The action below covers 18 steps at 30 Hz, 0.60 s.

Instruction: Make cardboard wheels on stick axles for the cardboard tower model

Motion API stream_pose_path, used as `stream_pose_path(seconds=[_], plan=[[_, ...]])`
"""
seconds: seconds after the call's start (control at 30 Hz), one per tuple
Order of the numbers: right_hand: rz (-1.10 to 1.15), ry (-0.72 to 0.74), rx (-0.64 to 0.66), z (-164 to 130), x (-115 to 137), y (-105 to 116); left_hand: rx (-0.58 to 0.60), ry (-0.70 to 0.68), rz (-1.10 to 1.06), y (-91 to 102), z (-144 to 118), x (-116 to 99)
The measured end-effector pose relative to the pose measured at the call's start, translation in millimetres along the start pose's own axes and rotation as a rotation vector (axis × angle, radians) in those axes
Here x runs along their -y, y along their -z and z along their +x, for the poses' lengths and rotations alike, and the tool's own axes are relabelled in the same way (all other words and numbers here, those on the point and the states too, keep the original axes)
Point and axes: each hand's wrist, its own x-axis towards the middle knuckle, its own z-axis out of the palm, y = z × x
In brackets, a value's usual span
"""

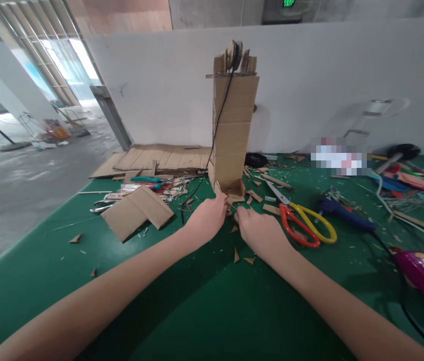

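Observation:
A tall cardboard tower (234,110) stands upright at the middle of the table, with a grooved wheel (236,55) at its top. From the wheel a black cord (219,118) runs down the tower's left side to the tabletop. In front of the tower's base, my left hand (208,220) and my right hand (260,233) are close together, fingers pinched. A thin brown strip (231,204) runs between the fingertips of both; its ends are hidden. Right of my right hand lie scissors (298,215) with red and yellow handles, blades apart.
Cut cardboard (137,210), teal-handled pliers (146,179) and flat cardboard sheets (163,156) lie to the left. A blue glue gun (343,213) and a magenta power strip (422,276) lie at right. Cardboard scraps litter the green table (182,311); a white wall (159,90) backs it.

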Motion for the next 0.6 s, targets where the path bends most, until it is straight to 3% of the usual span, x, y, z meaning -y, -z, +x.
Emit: stream_pose_path(seconds=[0.2, 0.37, 0.47, 0.6], plan=[[0.315, -0.083, 0.019, 5.6, 6.7, -2.9, -0.011, -0.032, 0.183, -2.7, -2.9, -3.3], [0.58, -0.129, 0.086, 10.0, 4.3, 3.5, 0.0, -0.043, 0.192, -5.1, -5.9, -4.8], [0.624, -0.137, 0.1, 10.5, 2.6, 6.1, -0.001, -0.055, 0.197, -7.3, -6.4, -4.4], [0.514, -0.116, 0.044, 7.6, 3.0, 6.0, -0.042, -0.087, 0.209, -10.9, -6.8, -0.5]])
